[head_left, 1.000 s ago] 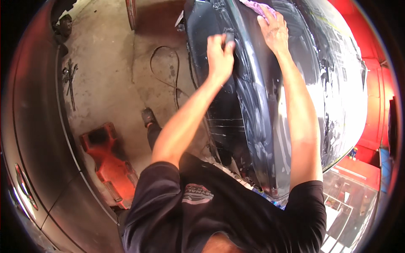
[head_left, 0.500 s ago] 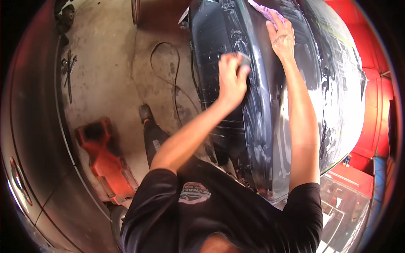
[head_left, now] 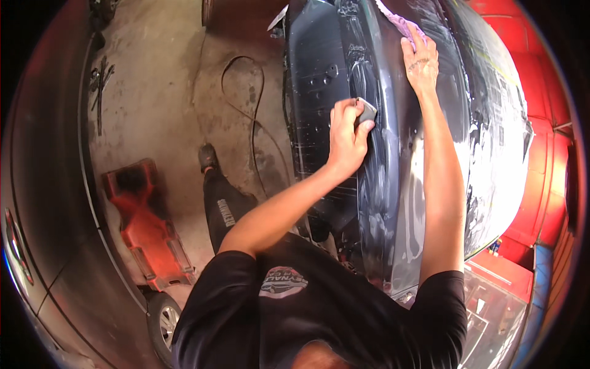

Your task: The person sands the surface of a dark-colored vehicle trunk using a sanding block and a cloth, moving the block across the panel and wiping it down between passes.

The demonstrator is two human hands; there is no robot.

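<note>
My left hand (head_left: 345, 138) pinches the grey sanding block (head_left: 367, 111), now lower on the dark car panel (head_left: 381, 184); right hand (head_left: 421, 61) stays flat on the purple cloth (head_left: 399, 23).

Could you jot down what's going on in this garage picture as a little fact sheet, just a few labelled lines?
Place: garage with a concrete floor
Left hand: fingers pinch a small grey sanding block against the dark car body panel
Right hand: flat on the panel, over a purple cloth
Panel surface: wet, with whitish streaks
Floor items: red floor jack, black hose
</note>
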